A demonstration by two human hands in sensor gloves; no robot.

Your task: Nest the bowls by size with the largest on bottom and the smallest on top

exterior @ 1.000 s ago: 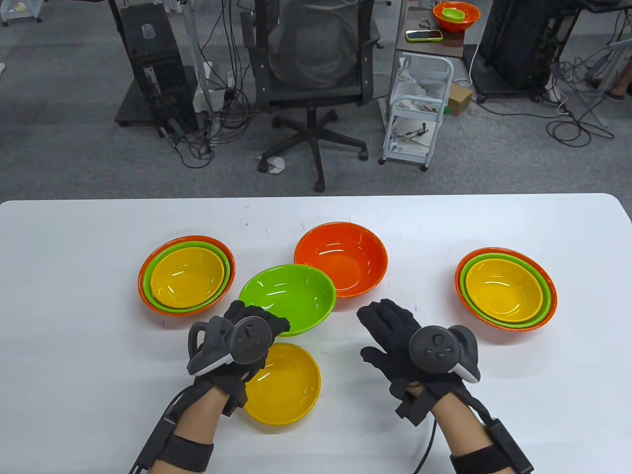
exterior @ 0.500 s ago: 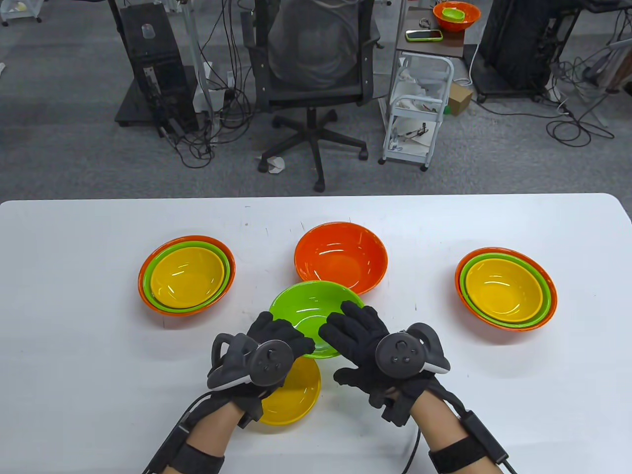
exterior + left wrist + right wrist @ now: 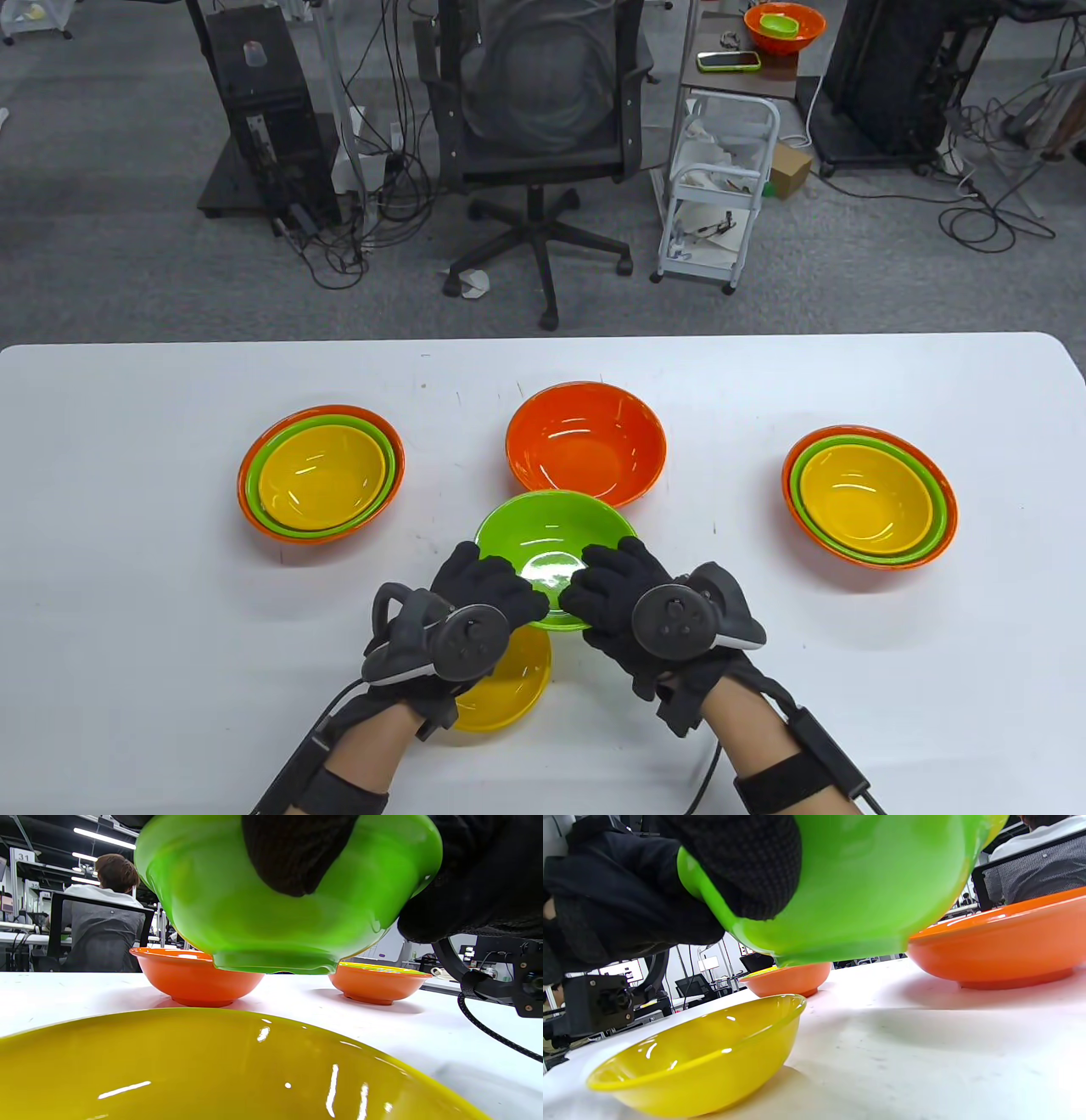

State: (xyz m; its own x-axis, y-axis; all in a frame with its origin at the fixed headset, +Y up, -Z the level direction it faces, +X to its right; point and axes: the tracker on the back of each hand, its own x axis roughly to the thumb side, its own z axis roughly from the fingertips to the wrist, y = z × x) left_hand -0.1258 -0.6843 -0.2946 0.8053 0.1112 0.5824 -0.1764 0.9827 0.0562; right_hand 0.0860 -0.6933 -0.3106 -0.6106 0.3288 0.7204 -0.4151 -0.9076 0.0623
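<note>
A green bowl (image 3: 551, 539) is held off the table by both hands, just in front of the single orange bowl (image 3: 585, 441). My left hand (image 3: 496, 586) grips its near left rim and my right hand (image 3: 611, 581) grips its near right rim. In the left wrist view the green bowl (image 3: 271, 916) hangs above the table with the orange bowl (image 3: 195, 976) behind it. In the right wrist view the green bowl (image 3: 865, 887) is also off the table. A loose yellow bowl (image 3: 509, 688) sits under my left wrist; it also shows in the right wrist view (image 3: 704, 1056).
A finished stack of orange, green and yellow bowls (image 3: 321, 471) stands at the left and another such stack (image 3: 870, 495) at the right. The white table (image 3: 127, 594) ends at its far edge, with an office chair (image 3: 543, 127) and a cart (image 3: 717, 187) beyond.
My left hand carried the green bowl to the right and lifted it. My right hand moved in from the right and took hold of its rim. Both hands now hold it.
</note>
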